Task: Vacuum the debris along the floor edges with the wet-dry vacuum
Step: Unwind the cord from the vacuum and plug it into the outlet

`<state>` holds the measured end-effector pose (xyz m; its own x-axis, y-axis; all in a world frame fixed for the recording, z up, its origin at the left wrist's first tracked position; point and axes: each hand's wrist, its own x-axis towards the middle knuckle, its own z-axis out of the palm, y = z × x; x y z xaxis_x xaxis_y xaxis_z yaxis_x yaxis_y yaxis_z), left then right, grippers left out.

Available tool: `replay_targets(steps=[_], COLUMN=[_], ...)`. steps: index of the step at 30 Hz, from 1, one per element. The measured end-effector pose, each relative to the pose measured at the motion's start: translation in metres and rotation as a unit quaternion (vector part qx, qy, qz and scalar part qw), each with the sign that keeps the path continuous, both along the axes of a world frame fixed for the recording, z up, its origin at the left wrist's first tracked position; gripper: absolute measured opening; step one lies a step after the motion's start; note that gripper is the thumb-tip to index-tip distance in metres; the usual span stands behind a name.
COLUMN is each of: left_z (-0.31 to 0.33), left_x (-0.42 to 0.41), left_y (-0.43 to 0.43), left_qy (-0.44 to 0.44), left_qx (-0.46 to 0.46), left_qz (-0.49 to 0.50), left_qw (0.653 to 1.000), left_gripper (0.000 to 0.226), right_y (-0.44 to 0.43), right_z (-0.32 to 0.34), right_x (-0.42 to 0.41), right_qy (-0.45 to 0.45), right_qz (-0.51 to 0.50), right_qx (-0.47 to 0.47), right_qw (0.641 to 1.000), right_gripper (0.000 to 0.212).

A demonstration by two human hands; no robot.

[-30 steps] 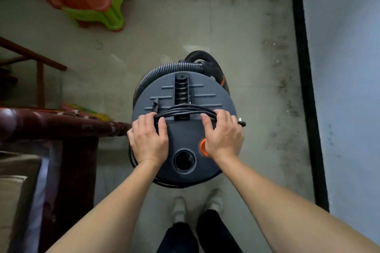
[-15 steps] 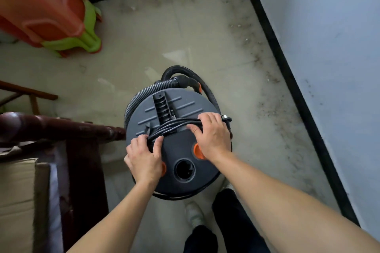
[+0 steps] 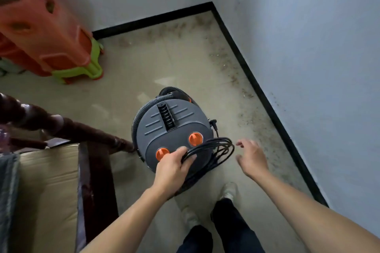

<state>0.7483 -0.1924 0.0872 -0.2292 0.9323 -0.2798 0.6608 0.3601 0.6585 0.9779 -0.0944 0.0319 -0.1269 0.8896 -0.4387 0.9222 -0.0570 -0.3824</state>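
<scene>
- Unwinding is where you are: the power cord (image 3: 214, 147) is off the lid of the wet-dry vacuum (image 3: 170, 127). A second ago it lay wrapped across the lid with both your hands on it.
- Your left hand (image 3: 172, 168) grips the bundled loops, its fingers (image 3: 186, 155) curled around them at the near edge of the lid. The rest of the coil hangs over the vacuum's right side.
- Your right hand (image 3: 251, 158) has let go. It hovers just right of the coil with its fingers spread and slack, holding nothing and touching nothing.
- With the cord lifted, both orange knobs (image 3: 195, 138) show on the dark front part of the lid. The plug (image 3: 213, 124) dangles at the vacuum's right rim.
- The vacuum stands on the floor (image 3: 144, 63) in front of your feet, between the dark wooden rail (image 3: 82, 129) and the right wall. The ribbed hose (image 3: 144, 111) is wrapped around its far side; the nozzle cannot be seen.
- The debris (image 3: 245, 90) lies in a speckled band along the black baseboard (image 3: 257, 86), down the right wall and across the far wall into the corner. None of it looks touched.
- The stacked plastic stools (image 3: 51, 37) sit at the far left, well apart from the dirty edge.
- Judgement: this is setup only and no suction has started. The cord needs shaking out and plugging in, then the hose needs freeing. Mind the loose loops near your feet.
</scene>
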Motion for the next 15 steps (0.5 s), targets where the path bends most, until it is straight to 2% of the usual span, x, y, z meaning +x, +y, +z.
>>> replay_targets(steps=[3, 6, 8, 10, 12, 13, 15], left_z=[0.013, 0.014, 0.012, 0.010, 0.011, 0.012, 0.016], left_x=[0.005, 0.005, 0.007, 0.012, 0.016, 0.017, 0.018], left_y=[0.003, 0.005, 0.005, 0.006, 0.010, 0.012, 0.017], left_qy=[-0.093, -0.201, -0.249, -0.289, -0.324, -0.342, -0.385], left_qx=[-0.019, -0.038, -0.053, -0.061, -0.056, -0.053, -0.049], left_qz=[0.094, 0.210, 0.250, 0.272, 0.296, 0.311, 0.335], left_qw=[0.991, 0.956, 0.934, 0.916, 0.897, 0.885, 0.859], left_gripper=[0.036, 0.034, 0.031, 0.031, 0.031, 0.031, 0.031], right_y=[0.004, 0.010, 0.011, 0.008, 0.002, -0.002, -0.013], right_z=[0.000, -0.010, -0.026, -0.049, -0.068, -0.075, -0.085], right_x=[0.033, 0.039, 0.029, 0.011, -0.011, -0.021, -0.037], right_qy=[-0.037, 0.016, 0.093, 0.171, 0.203, 0.213, 0.256], right_qz=[-0.134, -0.250, -0.310, -0.361, -0.362, -0.352, -0.351], right_qx=[-0.059, -0.124, -0.176, -0.237, -0.334, -0.405, -0.526], right_qw=[0.989, 0.960, 0.930, 0.886, 0.847, 0.817, 0.732], right_gripper=[0.031, 0.023, 0.016, 0.009, 0.023, 0.034, 0.045])
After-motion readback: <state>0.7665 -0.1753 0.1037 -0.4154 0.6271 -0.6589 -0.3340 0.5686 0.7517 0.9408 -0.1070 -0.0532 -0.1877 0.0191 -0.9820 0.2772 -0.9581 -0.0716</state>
